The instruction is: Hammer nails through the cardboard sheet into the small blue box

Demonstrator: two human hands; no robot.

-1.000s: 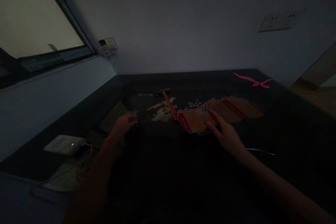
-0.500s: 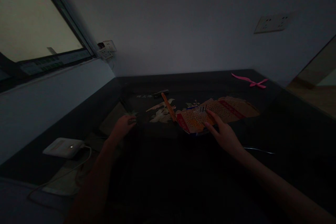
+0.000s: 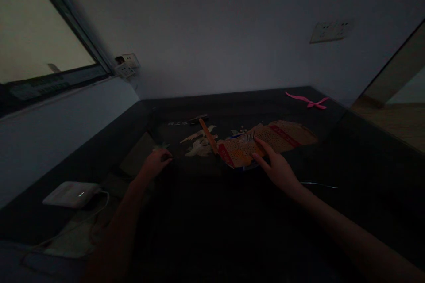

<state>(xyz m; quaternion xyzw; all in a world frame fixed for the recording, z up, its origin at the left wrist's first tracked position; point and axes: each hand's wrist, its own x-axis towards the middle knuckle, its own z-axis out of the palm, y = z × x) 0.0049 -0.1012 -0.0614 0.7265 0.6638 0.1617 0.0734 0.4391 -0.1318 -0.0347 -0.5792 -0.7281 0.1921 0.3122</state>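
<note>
My left hand (image 3: 156, 162) hovers or rests over the left part of the dark tabletop, thumb and forefinger pinched together; whatever they may hold is too small and dim to see. My right hand (image 3: 277, 167) reaches to the flattened printed cardboard (image 3: 244, 149), its thumb and forefinger apart and their tips on its surface. Several thin dark pins (image 3: 251, 136) stand up from the cardboard beside the forefinger. An orange-brown strip (image 3: 208, 136) slants at the cardboard's left end. A dark tool-like object (image 3: 198, 119) lies at the strip's far end, its kind unclear.
A white power bank (image 3: 71, 194) with a cable lies at the left. A pink ribbon (image 3: 310, 101) lies at the far right of the dark table (image 3: 199, 212). A thin shiny rod (image 3: 318, 184) is near my right forearm. The wall stands behind.
The view has turned slightly to the right, so things sit further left. My left fingertips have curled closer into a pinch. My right hand keeps its place on the cardboard.
</note>
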